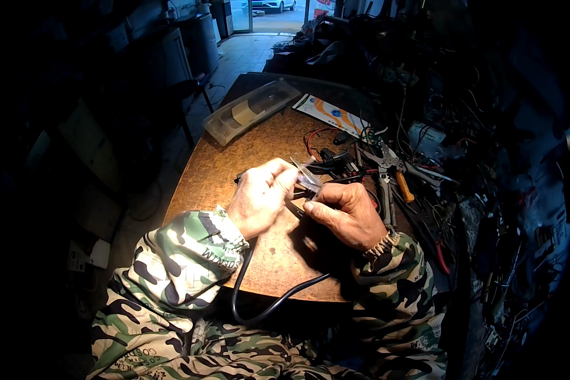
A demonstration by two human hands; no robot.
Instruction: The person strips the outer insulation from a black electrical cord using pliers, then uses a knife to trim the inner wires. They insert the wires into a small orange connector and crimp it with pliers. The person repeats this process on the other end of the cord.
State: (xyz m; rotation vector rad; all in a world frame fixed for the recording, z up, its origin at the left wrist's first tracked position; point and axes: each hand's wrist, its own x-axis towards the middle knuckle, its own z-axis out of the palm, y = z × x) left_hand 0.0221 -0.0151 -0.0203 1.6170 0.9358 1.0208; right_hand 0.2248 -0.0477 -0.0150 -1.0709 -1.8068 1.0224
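My left hand point(261, 194) is closed in a pinch near the middle of the wooden table. What its fingers hold is mostly hidden. Facing it, my right hand point(349, 214) is closed too, thumb against the bent forefinger. A flat, shiny, blade-like piece point(308, 180) sticks out of the right fingers toward the left fingertips. Thin pale strands show just above it, blurred. A black cable point(235, 297) comes down from beneath my left wrist, loops over the table's near edge and runs back toward the right.
A clear plastic tray point(218, 130) lies at the table's far left, beside a white-and-orange card point(331, 114). Pliers point(386, 166), an orange-handled tool point(404, 187) and tangled wires crowd the right side. A red handle point(441, 256) lies near my right sleeve.
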